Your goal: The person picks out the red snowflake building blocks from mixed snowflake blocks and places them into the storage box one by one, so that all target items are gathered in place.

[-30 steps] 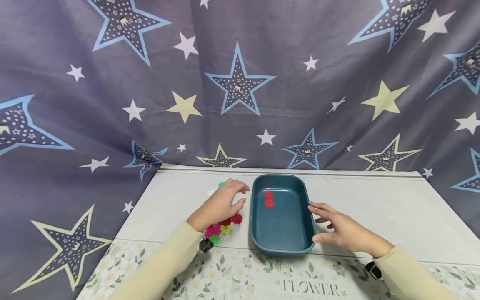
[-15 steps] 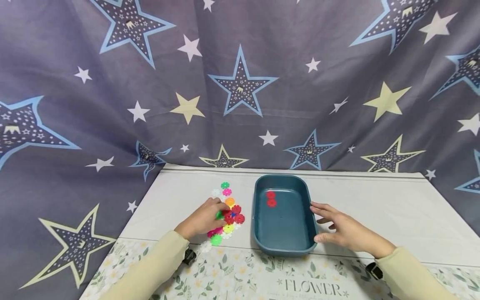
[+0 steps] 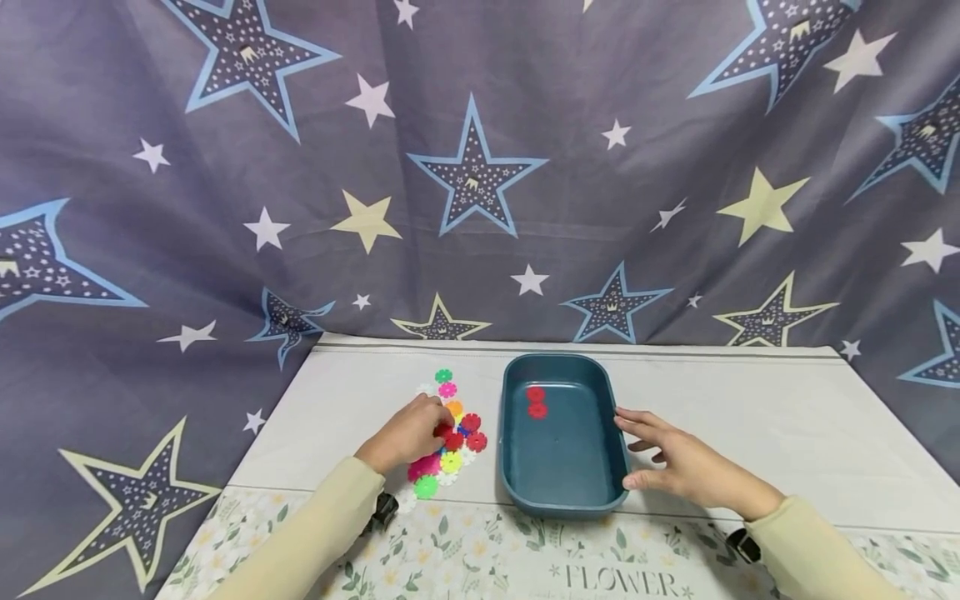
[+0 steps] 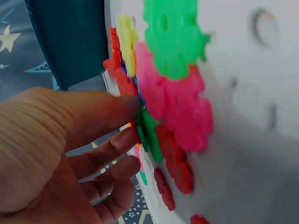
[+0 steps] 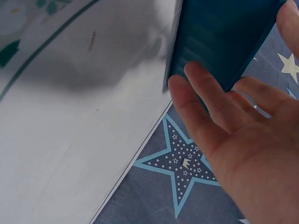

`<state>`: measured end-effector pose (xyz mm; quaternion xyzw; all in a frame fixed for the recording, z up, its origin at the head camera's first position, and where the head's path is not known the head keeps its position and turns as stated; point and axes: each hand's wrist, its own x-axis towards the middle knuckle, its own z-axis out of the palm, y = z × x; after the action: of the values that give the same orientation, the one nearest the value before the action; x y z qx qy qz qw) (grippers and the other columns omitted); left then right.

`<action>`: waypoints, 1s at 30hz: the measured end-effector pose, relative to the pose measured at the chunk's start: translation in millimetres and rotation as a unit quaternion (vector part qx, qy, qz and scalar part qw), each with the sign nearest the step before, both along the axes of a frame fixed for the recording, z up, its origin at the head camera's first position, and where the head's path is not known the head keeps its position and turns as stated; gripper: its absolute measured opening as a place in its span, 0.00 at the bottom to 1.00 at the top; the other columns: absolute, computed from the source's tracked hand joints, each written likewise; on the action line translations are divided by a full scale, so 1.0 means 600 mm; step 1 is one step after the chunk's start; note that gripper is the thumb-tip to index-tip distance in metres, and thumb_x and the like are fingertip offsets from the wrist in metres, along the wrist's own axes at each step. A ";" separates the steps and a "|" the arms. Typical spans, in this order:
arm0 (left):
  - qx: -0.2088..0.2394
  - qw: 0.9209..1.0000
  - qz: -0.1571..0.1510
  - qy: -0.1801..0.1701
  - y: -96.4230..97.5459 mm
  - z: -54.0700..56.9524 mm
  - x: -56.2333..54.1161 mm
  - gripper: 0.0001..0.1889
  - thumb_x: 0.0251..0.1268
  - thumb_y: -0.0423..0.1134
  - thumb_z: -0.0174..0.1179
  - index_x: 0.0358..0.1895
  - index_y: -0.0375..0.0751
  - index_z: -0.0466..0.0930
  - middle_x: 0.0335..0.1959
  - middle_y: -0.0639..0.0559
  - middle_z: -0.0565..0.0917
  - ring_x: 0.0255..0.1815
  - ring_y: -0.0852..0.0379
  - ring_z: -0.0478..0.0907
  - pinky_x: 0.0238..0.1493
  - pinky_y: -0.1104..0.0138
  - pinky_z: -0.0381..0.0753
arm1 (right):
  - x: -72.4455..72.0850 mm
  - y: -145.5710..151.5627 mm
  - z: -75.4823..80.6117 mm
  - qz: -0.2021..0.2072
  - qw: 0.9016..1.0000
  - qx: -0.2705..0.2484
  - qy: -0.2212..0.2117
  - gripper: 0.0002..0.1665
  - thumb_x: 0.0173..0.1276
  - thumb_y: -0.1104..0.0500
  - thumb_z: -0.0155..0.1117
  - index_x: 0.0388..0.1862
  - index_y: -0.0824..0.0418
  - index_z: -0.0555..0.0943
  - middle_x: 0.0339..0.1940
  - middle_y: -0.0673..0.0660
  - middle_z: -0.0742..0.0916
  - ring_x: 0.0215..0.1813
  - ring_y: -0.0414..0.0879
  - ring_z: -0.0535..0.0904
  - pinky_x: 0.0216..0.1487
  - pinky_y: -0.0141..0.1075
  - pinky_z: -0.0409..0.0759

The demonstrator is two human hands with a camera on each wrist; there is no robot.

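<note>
Several small, flat plastic snowflake building discs (image 3: 451,462) lie in a loose pile left of centre, in red, pink, yellow, green, orange, blue and white. My left hand (image 3: 411,432) is in the pile from the left, its fingertips among the discs. In the left wrist view the thumb (image 4: 110,109) and index finger come close together beside a green disc (image 4: 150,135); I cannot tell whether a disc is pinched between them. A deep teal rectangular tub (image 3: 562,467) holds two red discs (image 3: 536,402). My right hand (image 3: 675,467) rests against its right side, fingers extended.
A white table cover (image 3: 720,400) with a floral, lettered front band (image 3: 585,554) lies under everything. Behind the table hangs a grey curtain (image 3: 450,42) patterned with stars. The tub's left wall stands close to the pile's right edge.
My left hand has moved down and left from above the pile's right side into the discs, and its fingers have drawn closer together. The right hand stays at the tub.
</note>
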<state>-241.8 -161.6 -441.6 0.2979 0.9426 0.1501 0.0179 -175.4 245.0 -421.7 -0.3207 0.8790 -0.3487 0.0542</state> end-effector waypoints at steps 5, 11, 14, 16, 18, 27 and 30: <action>-0.007 1.000 -0.007 0.003 -0.006 0.001 -0.003 0.08 0.49 0.28 0.68 0.36 0.37 0.84 0.32 0.50 0.80 0.34 0.55 0.69 0.39 0.61 0.72 | 0.001 -0.001 -0.002 -0.002 1.000 0.003 0.004 0.47 0.58 0.48 0.70 0.68 0.72 0.62 0.70 0.65 0.65 0.52 0.54 0.79 0.42 0.44 0.79; 0.026 0.998 0.010 0.049 -0.003 0.005 -0.007 0.11 0.50 0.33 0.71 0.39 0.38 0.84 0.35 0.51 0.80 0.38 0.54 0.71 0.43 0.62 0.73 | 0.001 -0.002 -0.001 -0.002 1.000 0.004 0.002 0.48 0.58 0.47 0.69 0.69 0.71 0.62 0.70 0.65 0.65 0.52 0.55 0.79 0.42 0.45 0.79; 0.056 0.996 0.016 0.064 0.005 0.015 -0.007 0.15 0.49 0.36 0.73 0.42 0.39 0.84 0.39 0.52 0.81 0.43 0.54 0.73 0.47 0.62 0.74 | 0.000 -0.002 0.000 -0.004 1.000 0.006 -0.001 0.48 0.58 0.47 0.69 0.69 0.71 0.62 0.70 0.64 0.65 0.52 0.54 0.79 0.42 0.45 0.79; 0.073 0.994 0.009 0.075 0.012 0.022 -0.007 0.15 0.48 0.36 0.73 0.42 0.40 0.84 0.39 0.52 0.81 0.44 0.55 0.73 0.47 0.62 0.75 | 0.000 -0.001 0.001 -0.004 1.000 0.007 -0.004 0.48 0.58 0.47 0.69 0.69 0.71 0.62 0.70 0.64 0.64 0.52 0.54 0.78 0.42 0.45 0.79; 0.084 0.993 -0.001 0.085 0.018 0.027 -0.008 0.15 0.47 0.35 0.74 0.41 0.41 0.83 0.39 0.53 0.80 0.43 0.56 0.73 0.46 0.63 0.75 | -0.001 0.000 0.001 -0.004 1.000 0.008 -0.006 0.48 0.58 0.48 0.69 0.69 0.71 0.62 0.70 0.64 0.64 0.52 0.54 0.78 0.42 0.45 0.79; 0.108 0.987 -0.043 0.110 0.044 0.038 -0.004 0.12 0.48 0.38 0.73 0.37 0.45 0.82 0.38 0.56 0.78 0.42 0.57 0.72 0.45 0.63 0.75 | -0.002 -0.001 0.002 -0.005 1.000 0.014 -0.007 0.47 0.58 0.49 0.70 0.69 0.70 0.62 0.71 0.63 0.63 0.53 0.54 0.78 0.42 0.44 0.79; 0.106 0.988 -0.049 0.104 0.053 0.043 -0.002 0.11 0.50 0.38 0.72 0.38 0.47 0.82 0.39 0.57 0.78 0.43 0.58 0.71 0.45 0.64 0.74 | -0.001 -0.001 0.003 -0.006 1.000 0.014 -0.008 0.48 0.58 0.48 0.70 0.69 0.70 0.62 0.71 0.63 0.63 0.53 0.54 0.78 0.42 0.44 0.79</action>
<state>-242.7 -129.8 -415.6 0.3582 0.9021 0.2164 -0.1046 -175.9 244.2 -419.9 -0.3121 0.8852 -0.3390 0.0642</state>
